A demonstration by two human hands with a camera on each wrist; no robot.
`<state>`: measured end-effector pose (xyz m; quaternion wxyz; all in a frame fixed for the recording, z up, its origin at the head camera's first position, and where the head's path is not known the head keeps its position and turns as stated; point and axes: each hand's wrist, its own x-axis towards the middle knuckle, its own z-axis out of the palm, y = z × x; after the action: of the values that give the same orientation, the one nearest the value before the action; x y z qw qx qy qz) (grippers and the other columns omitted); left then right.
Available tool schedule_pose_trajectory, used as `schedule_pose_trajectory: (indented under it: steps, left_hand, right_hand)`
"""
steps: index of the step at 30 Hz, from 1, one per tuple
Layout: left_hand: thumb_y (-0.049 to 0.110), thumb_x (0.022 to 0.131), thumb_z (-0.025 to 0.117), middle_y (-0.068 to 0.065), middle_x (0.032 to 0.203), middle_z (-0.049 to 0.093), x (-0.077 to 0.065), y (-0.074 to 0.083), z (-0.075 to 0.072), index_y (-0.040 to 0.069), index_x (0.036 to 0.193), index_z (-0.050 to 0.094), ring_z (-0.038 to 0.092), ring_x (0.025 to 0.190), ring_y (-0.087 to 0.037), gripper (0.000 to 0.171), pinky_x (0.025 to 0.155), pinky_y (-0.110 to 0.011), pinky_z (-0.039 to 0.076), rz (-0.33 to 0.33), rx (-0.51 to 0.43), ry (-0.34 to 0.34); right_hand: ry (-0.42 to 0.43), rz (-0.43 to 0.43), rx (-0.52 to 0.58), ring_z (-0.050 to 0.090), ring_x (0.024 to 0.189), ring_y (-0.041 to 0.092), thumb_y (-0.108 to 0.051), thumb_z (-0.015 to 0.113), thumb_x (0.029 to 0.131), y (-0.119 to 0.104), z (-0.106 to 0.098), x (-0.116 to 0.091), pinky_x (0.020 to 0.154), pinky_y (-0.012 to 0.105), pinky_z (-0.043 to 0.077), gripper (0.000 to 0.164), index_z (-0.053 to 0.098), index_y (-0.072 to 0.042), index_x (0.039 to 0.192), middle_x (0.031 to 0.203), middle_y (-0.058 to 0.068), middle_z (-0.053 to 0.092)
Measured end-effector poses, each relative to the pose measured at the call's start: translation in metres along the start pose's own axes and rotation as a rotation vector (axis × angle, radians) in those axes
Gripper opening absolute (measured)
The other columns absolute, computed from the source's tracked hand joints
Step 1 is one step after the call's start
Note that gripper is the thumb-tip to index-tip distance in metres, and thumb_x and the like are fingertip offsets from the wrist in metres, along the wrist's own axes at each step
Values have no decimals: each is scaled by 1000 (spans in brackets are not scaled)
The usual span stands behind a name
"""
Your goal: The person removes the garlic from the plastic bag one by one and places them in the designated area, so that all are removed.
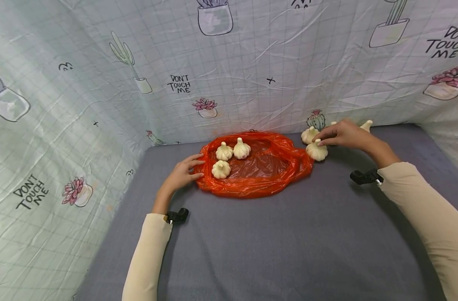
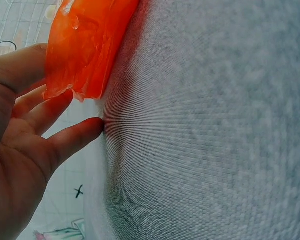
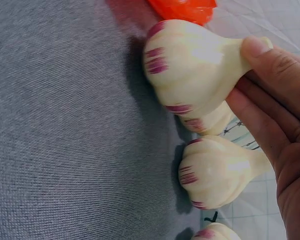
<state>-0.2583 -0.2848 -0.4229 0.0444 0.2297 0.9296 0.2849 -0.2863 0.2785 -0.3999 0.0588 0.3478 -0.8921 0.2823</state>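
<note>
Garlic pinched by its stem on one side, orange bag touched on the other

Take the middle of the orange bag (image 1: 247, 191) as the dial, with 12 towards the printed backdrop (image 1: 229, 58). The bag lies on the grey table (image 1: 270, 246) with its mouth facing up and its rim spread wide, which seems to leave plenty of room to reach in from above. Three bulbs (image 1: 221, 169) sit inside, bunched between 9 and 11 o'clock.

The held garlic bulb (image 3: 190, 70) is just short of 3 o'clock, beside the bag's outer edge. The stem is probably gripped because it is much narrower than the round body. Whether the base bears on the table, I cannot tell. Loose bulbs (image 3: 217, 170) stand near it, some partly hidden by the hand.

The right hand (image 1: 347, 133) comes in from about 4 o'clock, wrist bent so the fingers point towards 9; thumb and fingertips close together on the stem. At 9 o'clock the left hand (image 1: 180, 173) has its fingers parted and only slightly bent, reaching the bag's side without clasping it; this looks like a light steadying touch. Its forearm rises from 7 o'clock, the cream sleeve (image 1: 147, 257) ending short of the wrist.
</note>
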Motion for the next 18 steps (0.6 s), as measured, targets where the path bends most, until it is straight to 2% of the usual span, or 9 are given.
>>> schedule_pose_trajectory:
  steps: [4, 7, 14, 18]
  left_hand:
    - [13, 92, 77, -11, 157, 44, 0, 0, 0, 1, 136, 64, 37, 146, -34, 48, 111, -52, 42, 4, 7, 4]
    - [13, 92, 77, -12, 157, 44, 0, 0, 0, 1, 137, 63, 37, 146, -34, 48, 113, -53, 39, 7, 15, 8]
    - [14, 92, 77, -11, 156, 45, -1, -2, 0, 1, 136, 64, 38, 146, -33, 48, 110, -52, 42, 9, 1, 19]
    - [14, 92, 78, -11, 156, 45, -2, -3, 0, 1, 136, 64, 38, 146, -33, 48, 110, -52, 42, 8, 2, 21]
  right_hand:
    - [6, -17, -3, 47, 60, -1, -8, 82, 84, 1, 0, -1, 54, 19, 37, 17, 81, -10, 101, 90, 2, 78]
    - [7, -20, -8, 54, 64, -3, -7, 82, 84, 2, 0, -1, 56, 18, 41, 18, 80, -9, 102, 90, 3, 78]
    - [18, -29, 9, 66, 74, 0, -5, 83, 82, 4, 3, -1, 62, 13, 48, 20, 80, -8, 101, 94, 6, 78]
    - [11, -33, 5, 72, 79, 7, -6, 85, 81, 2, 4, -1, 65, 12, 51, 23, 80, -8, 103, 98, 7, 78]
